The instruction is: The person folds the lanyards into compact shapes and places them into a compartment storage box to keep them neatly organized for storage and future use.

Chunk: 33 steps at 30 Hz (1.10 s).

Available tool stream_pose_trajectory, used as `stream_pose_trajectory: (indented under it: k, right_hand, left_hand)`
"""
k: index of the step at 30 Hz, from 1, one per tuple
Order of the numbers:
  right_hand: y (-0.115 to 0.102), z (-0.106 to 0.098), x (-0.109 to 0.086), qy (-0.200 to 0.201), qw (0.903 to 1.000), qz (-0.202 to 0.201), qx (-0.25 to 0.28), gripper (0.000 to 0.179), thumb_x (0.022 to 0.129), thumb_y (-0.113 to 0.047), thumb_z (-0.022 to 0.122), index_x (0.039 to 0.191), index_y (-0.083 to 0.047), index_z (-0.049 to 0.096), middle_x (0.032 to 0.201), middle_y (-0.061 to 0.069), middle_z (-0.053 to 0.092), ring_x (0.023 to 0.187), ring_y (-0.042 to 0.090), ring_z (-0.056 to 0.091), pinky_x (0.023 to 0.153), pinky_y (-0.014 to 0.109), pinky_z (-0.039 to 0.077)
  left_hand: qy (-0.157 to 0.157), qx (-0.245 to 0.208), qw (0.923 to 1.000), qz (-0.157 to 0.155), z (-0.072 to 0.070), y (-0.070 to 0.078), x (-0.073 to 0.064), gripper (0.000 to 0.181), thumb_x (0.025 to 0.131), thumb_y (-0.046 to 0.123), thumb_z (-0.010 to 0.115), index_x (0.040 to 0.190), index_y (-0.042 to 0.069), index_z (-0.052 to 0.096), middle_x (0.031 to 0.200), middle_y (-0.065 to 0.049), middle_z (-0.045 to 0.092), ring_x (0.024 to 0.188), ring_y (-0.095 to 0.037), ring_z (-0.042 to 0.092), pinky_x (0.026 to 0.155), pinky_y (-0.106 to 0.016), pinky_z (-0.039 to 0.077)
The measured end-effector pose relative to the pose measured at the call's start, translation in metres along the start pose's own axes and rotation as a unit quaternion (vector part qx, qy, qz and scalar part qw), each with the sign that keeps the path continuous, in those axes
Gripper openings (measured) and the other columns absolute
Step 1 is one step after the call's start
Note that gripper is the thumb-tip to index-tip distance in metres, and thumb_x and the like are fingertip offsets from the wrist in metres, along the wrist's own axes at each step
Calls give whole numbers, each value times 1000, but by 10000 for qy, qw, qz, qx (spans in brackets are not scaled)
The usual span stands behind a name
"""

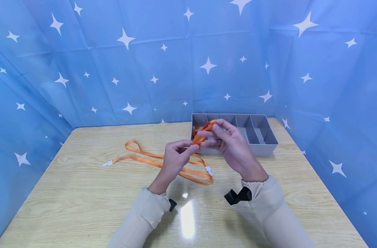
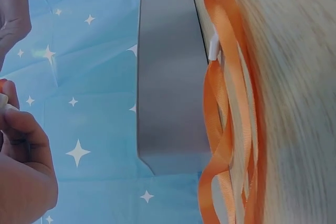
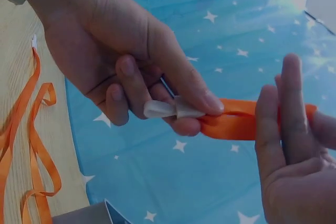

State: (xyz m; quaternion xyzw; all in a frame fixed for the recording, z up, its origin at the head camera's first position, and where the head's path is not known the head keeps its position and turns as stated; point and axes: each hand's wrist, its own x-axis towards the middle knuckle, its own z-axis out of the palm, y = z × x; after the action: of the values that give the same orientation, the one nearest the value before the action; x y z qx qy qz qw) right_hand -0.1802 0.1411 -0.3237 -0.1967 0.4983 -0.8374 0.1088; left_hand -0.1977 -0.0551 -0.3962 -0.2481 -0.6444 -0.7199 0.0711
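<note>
Both hands hold a folded orange lanyard (image 1: 198, 139) in front of the grey box. My left hand (image 1: 174, 158) pinches its end between thumb and fingers, right at the white plastic clip (image 3: 188, 108). The folded strap (image 3: 231, 129) runs from there to my right hand (image 1: 234, 148). That hand grips the upper loop with its thumb and fingers, two fingers lying extended across the strap in the right wrist view. Below the hands, more orange lanyard strap (image 1: 151, 154) lies in loose loops on the table, with a white clip (image 1: 107, 163) at the left and another clip (image 1: 209, 169) at the right.
A long grey box (image 1: 262, 150) with several compartments stands at the table's back right. Orange strap (image 1: 195, 131) shows in its leftmost compartment, partly hidden by the hands. Blue star-patterned cloth (image 1: 163, 86) hangs behind the wood-grain table (image 1: 67, 193) and along its sides.
</note>
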Motion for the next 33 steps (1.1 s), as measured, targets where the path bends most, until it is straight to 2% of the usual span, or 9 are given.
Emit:
stream_pose_trajectory:
  k: [7, 11, 17, 19, 24, 28, 33]
  right_hand:
    - [3, 0, 0, -379, 9991, -125, 113, 15, 107, -15, 46, 121, -10, 49, 126, 12, 67, 83, 19, 74, 99, 44, 50]
    - [5, 2, -1, -557, 9981, -255, 15, 21, 107, -14, 46, 128, -14, 47, 139, 12, 58, 84, 20, 74, 100, 48, 48]
    - [7, 3, -2, -767, 9958, -469, -150, 31, 106, -12, 49, 136, -20, 44, 149, 14, 49, 84, 23, 74, 95, 50, 51]
    - [7, 4, -2, -791, 9953, -518, -196, 35, 105, -11, 50, 139, -20, 43, 150, 15, 47, 85, 24, 74, 93, 49, 53]
    - [11, 3, -2, -799, 9930, -654, -568, 44, 103, -8, 53, 144, -19, 41, 150, 14, 46, 86, 29, 74, 85, 45, 56]
    - [15, 5, -2, -854, 9855, -928, -1138, 49, 101, -10, 58, 147, -17, 41, 152, 14, 45, 86, 35, 73, 81, 46, 58]
    - [23, 7, -2, -955, 9689, -1462, -1752, 54, 98, -9, 63, 147, -10, 41, 153, 19, 41, 86, 39, 72, 79, 49, 57]
  left_hand:
    - [164, 93, 9997, 154, -1, 5, 2, 17, 95, 7, 68, 104, -6, 74, 55, 2, 50, 42, -11, 36, 41, -23, 29]
    - [289, 113, 9990, 332, -1, 9, 4, 25, 95, 17, 69, 105, -6, 74, 52, 2, 49, 40, -11, 37, 40, -23, 29]
    - [580, 169, 9967, 550, 2, 15, 6, 20, 95, 9, 68, 106, -7, 74, 55, 7, 56, 39, -11, 35, 39, -24, 26]
    - [687, 147, 9957, 600, 3, 16, 6, 18, 94, 6, 68, 105, -7, 74, 60, 8, 63, 39, -10, 34, 38, -24, 25]
    - [983, 142, 9924, 731, 6, 16, 6, 17, 93, 3, 69, 106, -6, 75, 70, 2, 72, 38, -11, 33, 38, -24, 25]
    - [1211, 162, 9895, 772, 7, 17, 5, 17, 91, 1, 70, 107, -6, 75, 63, 3, 67, 40, -12, 33, 39, -24, 26]
    - [1289, 119, 9891, 708, 9, 20, 5, 17, 91, 3, 71, 105, -7, 75, 57, 6, 59, 42, -11, 36, 40, -23, 29]
